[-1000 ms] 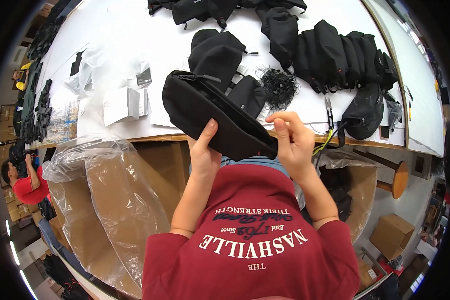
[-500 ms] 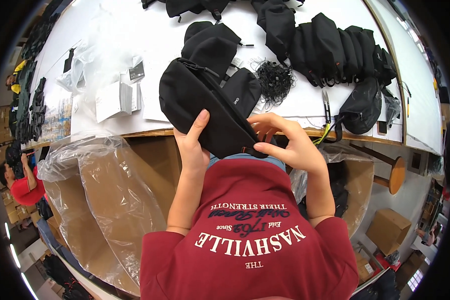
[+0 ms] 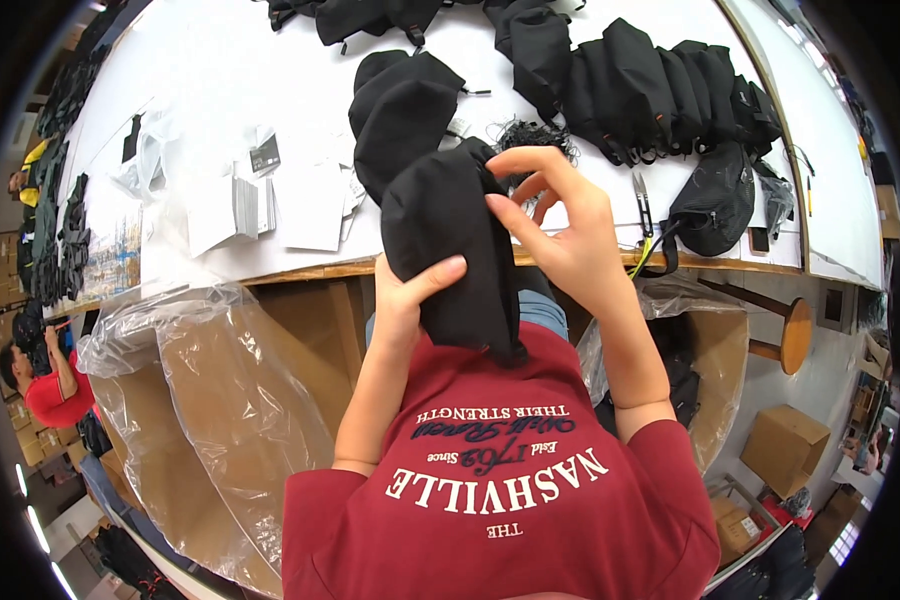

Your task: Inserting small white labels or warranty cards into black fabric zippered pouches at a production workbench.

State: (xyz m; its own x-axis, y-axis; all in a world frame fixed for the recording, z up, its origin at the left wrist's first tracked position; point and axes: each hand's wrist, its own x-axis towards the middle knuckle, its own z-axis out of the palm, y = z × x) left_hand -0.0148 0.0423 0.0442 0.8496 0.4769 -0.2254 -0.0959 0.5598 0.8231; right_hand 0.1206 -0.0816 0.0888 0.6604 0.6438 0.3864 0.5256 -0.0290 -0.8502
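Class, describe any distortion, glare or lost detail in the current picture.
Head view: the table's front edge bows and the corners fall black; head view: bright glare streaks cross the clear plastic at left; head view: the white tabletop looks washed out toward upper left; head view: the black pouch in the left hand shows little fabric detail.

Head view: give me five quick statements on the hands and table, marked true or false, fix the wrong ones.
1. The left hand holds a black bag. True.
2. The right hand rests on the table. False: it is at the bag's upper right edge.
3. White cards stand left of the bag. True.
4. The person's shirt is green. False: it is dark red.
5. Scissors lie on the table. True.
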